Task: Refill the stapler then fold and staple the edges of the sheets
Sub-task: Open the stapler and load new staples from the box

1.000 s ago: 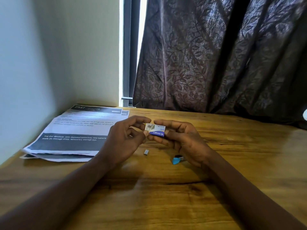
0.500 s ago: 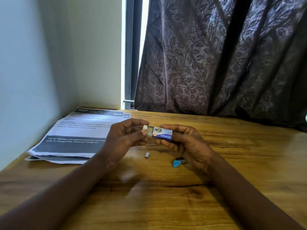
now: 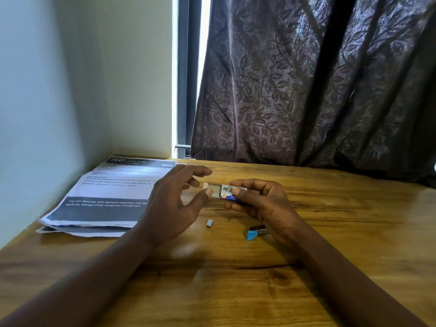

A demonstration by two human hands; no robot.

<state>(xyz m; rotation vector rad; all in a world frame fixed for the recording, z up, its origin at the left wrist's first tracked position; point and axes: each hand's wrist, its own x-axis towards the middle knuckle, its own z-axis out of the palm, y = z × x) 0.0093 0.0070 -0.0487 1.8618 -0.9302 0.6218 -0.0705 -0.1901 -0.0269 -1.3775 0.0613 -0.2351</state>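
A small blue and white staple box (image 3: 226, 191) is held above the wooden table (image 3: 330, 256) by my right hand (image 3: 264, 204), fingers and thumb curled round its sleeve. Its inner tray sticks out to the left. My left hand (image 3: 174, 204) is beside it with fingers spread, its thumb tip touching the tray's near edge. A short strip of staples (image 3: 209, 222) lies on the table below. A small blue stapler (image 3: 256, 232) lies partly hidden under my right wrist. Printed sheets (image 3: 111, 197) lie stacked at the left.
A pale wall runs along the table's left side. A dark patterned curtain (image 3: 318, 90) hangs behind the table's far edge, with a window frame (image 3: 186, 79) at its left.
The inner tray has slid further out of the box to the left. My left hand's fingers have spread apart, leaving only the thumb on the tray. The view shifted slightly.
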